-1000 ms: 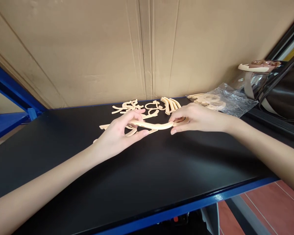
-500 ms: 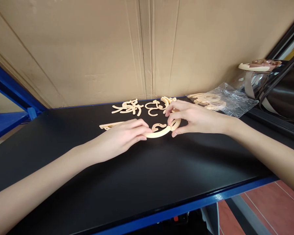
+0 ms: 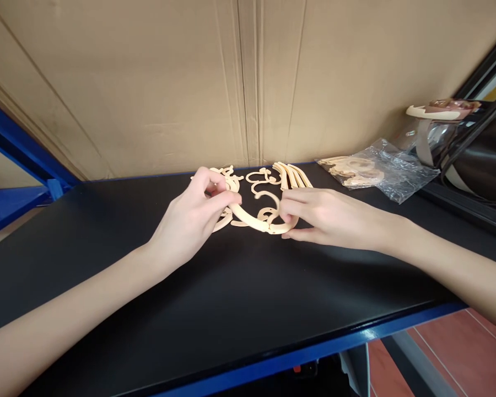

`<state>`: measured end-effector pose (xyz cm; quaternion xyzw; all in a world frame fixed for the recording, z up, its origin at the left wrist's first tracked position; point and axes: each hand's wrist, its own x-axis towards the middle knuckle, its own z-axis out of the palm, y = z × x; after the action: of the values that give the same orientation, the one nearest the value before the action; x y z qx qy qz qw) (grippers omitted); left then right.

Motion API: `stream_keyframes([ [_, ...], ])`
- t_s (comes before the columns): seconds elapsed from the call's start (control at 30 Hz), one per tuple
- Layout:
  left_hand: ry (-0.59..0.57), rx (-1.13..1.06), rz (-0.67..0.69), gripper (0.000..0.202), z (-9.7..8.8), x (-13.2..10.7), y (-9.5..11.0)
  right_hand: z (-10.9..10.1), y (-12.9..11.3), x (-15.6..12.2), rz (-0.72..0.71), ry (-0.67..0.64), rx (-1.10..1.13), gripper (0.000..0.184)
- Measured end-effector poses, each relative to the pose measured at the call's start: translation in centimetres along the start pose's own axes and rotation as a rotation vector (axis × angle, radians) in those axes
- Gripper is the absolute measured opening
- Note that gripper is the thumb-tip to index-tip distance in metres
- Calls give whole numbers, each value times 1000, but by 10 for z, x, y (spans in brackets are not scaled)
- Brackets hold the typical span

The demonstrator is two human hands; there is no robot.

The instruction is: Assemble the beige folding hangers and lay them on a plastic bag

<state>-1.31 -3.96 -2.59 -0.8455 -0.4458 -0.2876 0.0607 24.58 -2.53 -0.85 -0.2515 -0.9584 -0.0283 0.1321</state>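
Note:
Both of my hands hold a cream plastic folding hanger (image 3: 250, 218) just above the black table. My left hand (image 3: 194, 212) pinches the upper left end of its curved arm between thumb and fingers. My right hand (image 3: 310, 218) is closed around the other side, by the joint where a second curved piece (image 3: 278, 227) meets the arm. A thin hook (image 3: 268, 194) rises beside my right fingers; whether it joins the held piece is hard to tell. Behind the arm lie loose curved parts (image 3: 240, 223), partly covered by my left hand.
Farther back are a pile of cream parts (image 3: 231, 179), several hooks (image 3: 256, 176) and a row of curved arms (image 3: 293, 175). A clear plastic bag of parts (image 3: 367, 165) lies at the right, near a dark bag (image 3: 485, 149). Cardboard (image 3: 157, 88) stands behind the black table (image 3: 248, 309).
My left hand has turned and lifted the left end of the arm, so it now slopes down to the right. My right hand has shifted slightly left and down, and a raised hook shows beside it.

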Motion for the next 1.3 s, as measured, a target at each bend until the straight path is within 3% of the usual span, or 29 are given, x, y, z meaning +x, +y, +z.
stream_keyframes([
  [0.1,31,-69,87,23,2,0,3,2,-5,1,-42,18,-39,10],
  [0.2,-23,-183,116,22,7,0,6,6,-9,2,-111,61,-96,12],
  [0.4,-175,-595,-130,20,8,0,13,20,-20,2,-275,88,-161,22],
  [0.5,-278,-650,-201,16,9,0,18,25,-24,2,-313,52,-51,24],
  [0.6,-310,-546,-119,23,14,-4,20,26,-19,3,-232,98,139,31],
  [0.77,-285,-280,27,39,16,-13,22,28,13,6,98,210,56,23],
  [0.97,-281,-273,41,37,16,-15,24,39,34,8,156,85,54,29],
  [1.1,-275,-342,-62,36,19,-12,23,38,33,7,146,39,63,35],
  [1.2,-312,-383,-105,30,21,-10,21,31,31,5,185,-47,173,49],
  [1.3,-328,-377,-89,27,22,-11,19,23,29,4,209,-181,420,42],
])
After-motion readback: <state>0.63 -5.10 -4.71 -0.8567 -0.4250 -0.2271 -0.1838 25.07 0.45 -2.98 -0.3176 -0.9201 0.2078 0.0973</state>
